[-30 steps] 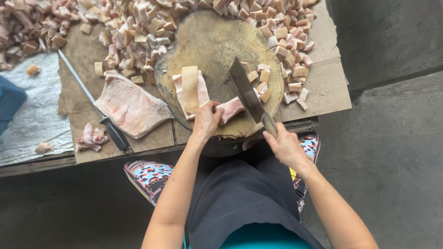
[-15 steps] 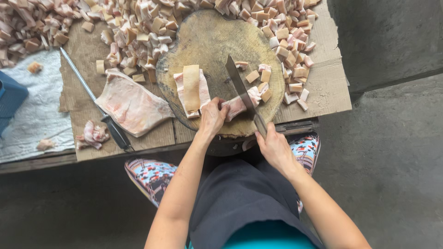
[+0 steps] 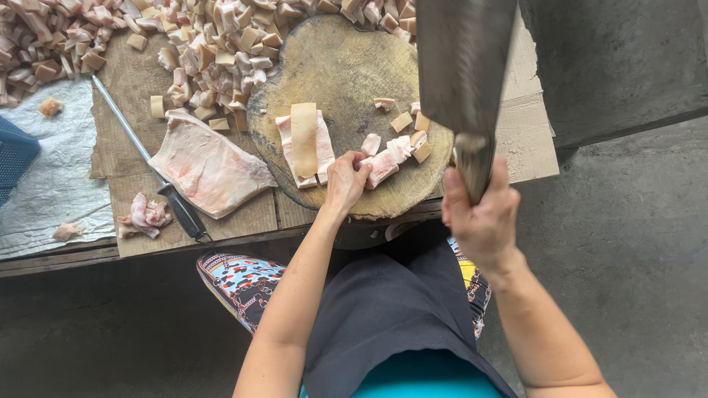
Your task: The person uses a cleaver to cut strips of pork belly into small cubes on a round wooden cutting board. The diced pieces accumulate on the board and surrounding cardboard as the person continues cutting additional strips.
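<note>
Nearest the camera, the right hand (image 3: pixel 483 214) is wrapped tight around the handle of a cleaver (image 3: pixel 463 66), fingers fully closed. The broad grey blade is lifted high toward the camera, so it looms large and hides the far right part of the low table (image 3: pixel 527 144).

Just beyond, at the table's near edge, the left hand (image 3: pixel 345 180) rests on the near rim of a round wooden chopping block (image 3: pixel 339 66). Its fingers are curled down and pressing on a strip of raw pork (image 3: pixel 383 166), which lies on the near right part of the block. Several cut cubes (image 3: pixel 413 133) lie right beside that strip, toward the block's right edge. To the left of the hand, near the block's middle, a thicker slab of fat and skin (image 3: pixel 304 144) lies lengthwise, with a pale strip laid on top of it.

Left of the block, on brown cardboard (image 3: pixel 136 74) covering the table, lies a large flat sheet of pork skin (image 3: pixel 208 166). A long sharpening steel (image 3: pixel 147 158) with a dark handle runs slantwise along its left side, the handle reaching the table's near edge. A small lump of trimmings (image 3: pixel 144 215) sits just left of the handle.

Along the far edge, a big heap of diced pork pieces (image 3: pixel 214 44) spreads from the far left corner to behind the block.
</note>
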